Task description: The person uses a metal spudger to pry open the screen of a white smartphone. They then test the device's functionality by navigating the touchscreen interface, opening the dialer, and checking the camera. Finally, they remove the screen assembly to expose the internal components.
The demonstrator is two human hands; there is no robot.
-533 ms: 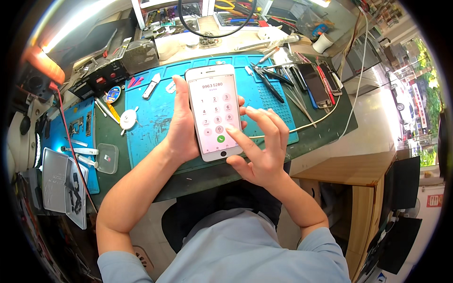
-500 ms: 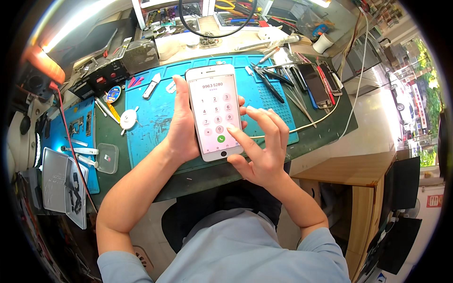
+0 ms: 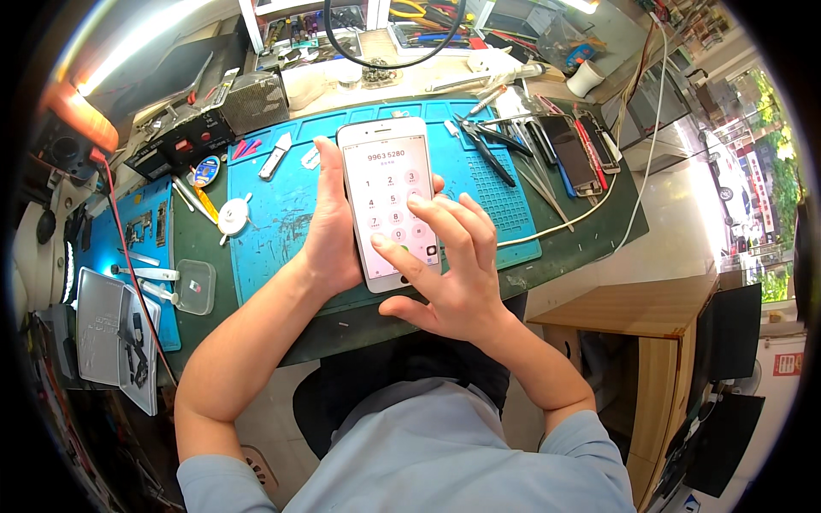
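Observation:
A white phone (image 3: 389,171) is held upright in my left hand (image 3: 329,231), its thumb along the left edge and fingertips showing at the right edge; a dialing keypad is lit on the screen. My right hand (image 3: 445,274) is open over the lower screen, fingers spread, the index fingertip on or just over the lower-left keys, thumb out below the phone. Under both lies a blue silicone mat (image 3: 265,239). Black pliers (image 3: 489,150), tweezers (image 3: 547,197) and dark phones (image 3: 571,158) sit to the right; a small white round gadget (image 3: 233,218) is to the left.
The green bench edge (image 3: 342,325) runs in front of me. A black power supply (image 3: 178,137), clear box (image 3: 195,286) and grey case (image 3: 107,325) stand left. Tool trays line the back. A wooden cabinet (image 3: 624,303) is at right, beside hanging white cables.
My right hand has shifted left across the screen, its index finger moving from the right-hand keys toward the lower-left ones. My left hand and the phone are nearly unchanged.

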